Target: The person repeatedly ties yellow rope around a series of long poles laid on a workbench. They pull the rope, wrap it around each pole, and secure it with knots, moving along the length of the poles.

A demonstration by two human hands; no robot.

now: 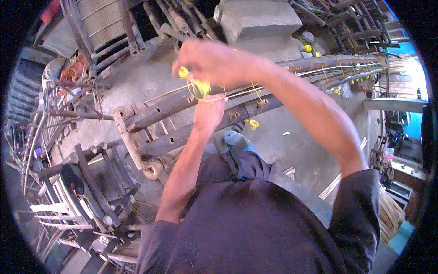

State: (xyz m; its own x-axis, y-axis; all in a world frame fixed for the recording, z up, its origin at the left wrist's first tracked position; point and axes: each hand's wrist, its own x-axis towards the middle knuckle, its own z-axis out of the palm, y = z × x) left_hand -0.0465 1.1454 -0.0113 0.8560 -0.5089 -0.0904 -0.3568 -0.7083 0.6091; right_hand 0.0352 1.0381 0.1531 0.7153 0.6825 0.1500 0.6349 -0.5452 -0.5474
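My right hand point(205, 61), blurred by motion, is raised above the far long pole, its fingers curled around a looped bundle of yellow string point(200, 89). Just below it, my left hand point(211, 112) is closed where string from the bundle meets its fingertips, close to thin pale strips point(246, 92) running along the frame. Beneath both hands lies a long frame of dark bamboo poles point(178, 132), with small wooden pegs and yellow ties along it. Another yellow string bundle point(251, 123) hangs at the near pole, right of my left hand.
A concrete block point(258, 20) sits beyond the frame, beside stacked poles point(178, 18). Bamboo furniture pieces point(100, 182) crowd the left. Thin split strips point(331, 186) lie on the floor at right, near a bundle of slats point(390, 210). A pale crosspiece point(127, 139) closes the frame's left end.
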